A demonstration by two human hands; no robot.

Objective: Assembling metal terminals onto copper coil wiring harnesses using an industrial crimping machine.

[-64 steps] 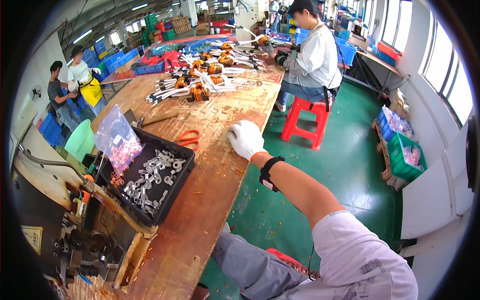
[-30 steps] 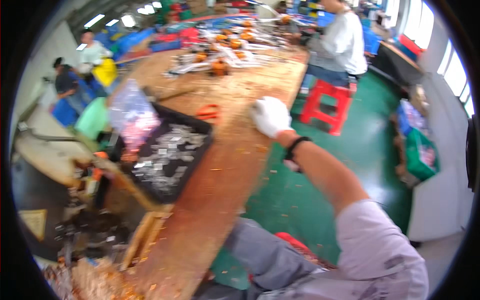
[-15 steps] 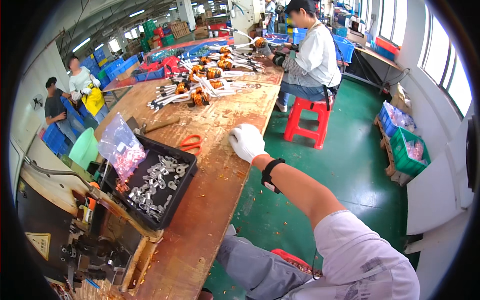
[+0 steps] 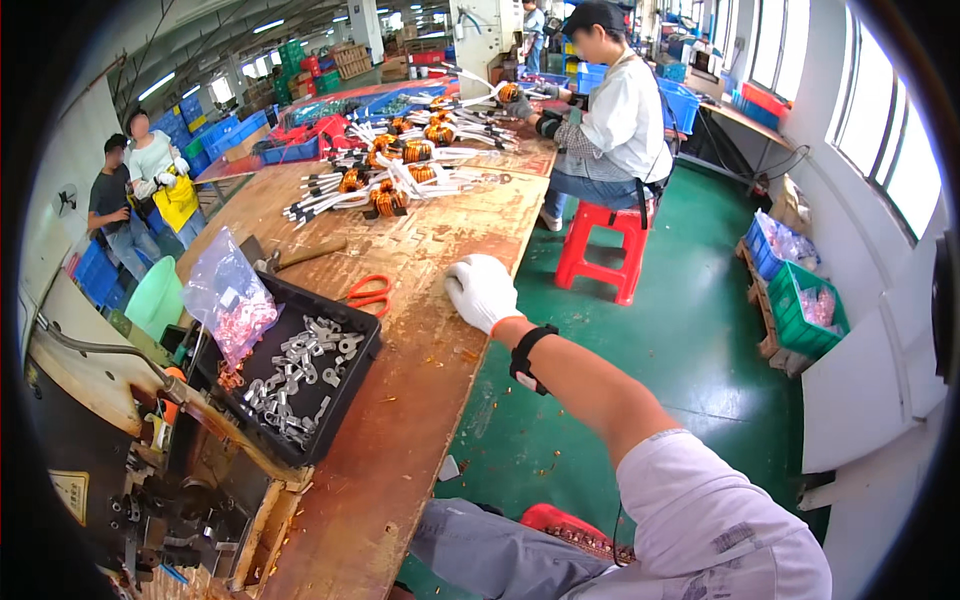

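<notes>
My right hand (image 4: 482,293), in a white knit glove with a dark band (image 4: 530,358) round the wrist, rests on the wooden workbench (image 4: 385,420) near its right edge. Its fingers are curled into a loose fist, and no object shows in them. Closest to it, on the left, lie orange-handled scissors (image 4: 370,294). Further left sits a black tray (image 4: 345,405) of silver metal cable lugs (image 4: 300,375), with a clear bag of small copper-coloured parts (image 4: 235,305) at its left side. My left hand is out of view.
A hammer (image 4: 308,252) lies behind the tray. Wired copper coils (image 4: 385,197) are heaped at the bench's far end, where a co-worker (image 4: 620,130) sits on a red stool (image 4: 605,248). A machine (image 4: 190,510) stands at lower left; crates (image 4: 805,305) line the right wall.
The whole view has shifted slightly, so the bench and tray appear a little further left. My right hand stays on the bench in its curled shape.
</notes>
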